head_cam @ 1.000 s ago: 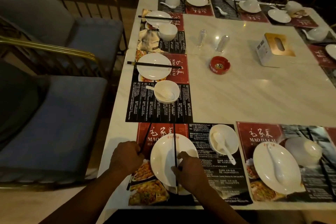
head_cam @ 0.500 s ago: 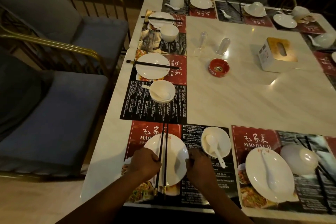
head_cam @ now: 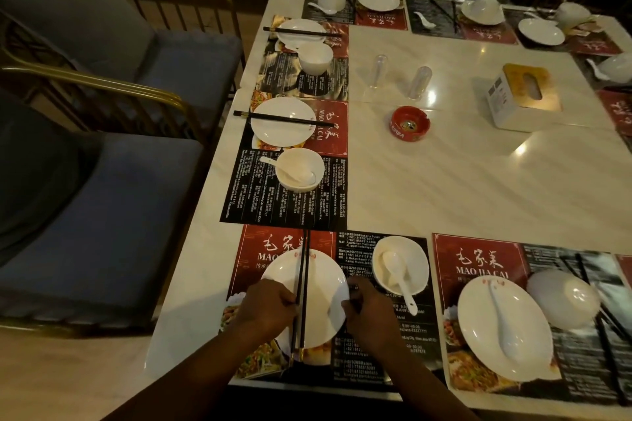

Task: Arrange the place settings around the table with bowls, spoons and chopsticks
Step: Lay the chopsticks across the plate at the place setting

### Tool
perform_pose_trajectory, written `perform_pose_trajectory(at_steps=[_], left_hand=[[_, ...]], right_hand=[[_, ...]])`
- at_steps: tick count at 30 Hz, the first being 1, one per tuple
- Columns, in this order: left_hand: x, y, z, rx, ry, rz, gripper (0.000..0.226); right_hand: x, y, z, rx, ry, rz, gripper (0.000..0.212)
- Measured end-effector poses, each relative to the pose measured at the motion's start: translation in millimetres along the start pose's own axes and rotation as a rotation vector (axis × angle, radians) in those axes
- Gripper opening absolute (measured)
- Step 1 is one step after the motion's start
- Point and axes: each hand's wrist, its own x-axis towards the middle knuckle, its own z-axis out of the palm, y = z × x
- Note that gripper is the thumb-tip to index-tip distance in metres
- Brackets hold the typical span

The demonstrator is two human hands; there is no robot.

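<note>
A white plate (head_cam: 323,287) sits on the red and black placemat (head_cam: 273,246) at the near left corner of the table. A pair of black chopsticks (head_cam: 303,270) lies side by side across the plate, pointing away from me. My left hand (head_cam: 265,308) pinches the chopsticks at their near part. My right hand (head_cam: 371,313) curls its fingers on the plate's right rim. Just right of that hand stands a white bowl (head_cam: 415,260) holding a white spoon (head_cam: 398,275).
To the right, another setting has a plate (head_cam: 478,335) carrying a spoon (head_cam: 502,321), an upturned bowl (head_cam: 564,299) and chopsticks (head_cam: 605,321). More settings line the left and far sides. A red ashtray (head_cam: 408,123), a tissue box (head_cam: 523,97) and grey chairs (head_cam: 102,215) are around.
The two chopsticks, held apart one in each hand, have been brought together on the plate. My right hand has let go of its chopstick and moved to the plate's right rim.
</note>
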Motion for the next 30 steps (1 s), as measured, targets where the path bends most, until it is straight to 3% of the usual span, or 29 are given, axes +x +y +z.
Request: perform_pose_trajectory(at_steps=[12, 30], left_hand=[[15.0, 11.6, 2.2, -0.018, 0.033, -0.058, 0.027], [15.8, 8.8, 5.9, -0.036, 0.021, -0.034, 0.025]], right_hand=[[0.8, 0.8, -1.8, 0.022, -0.019, 0.000, 0.039], [1.6, 0.2, -2.8, 0.010, -0.040, 0.019, 0.040]])
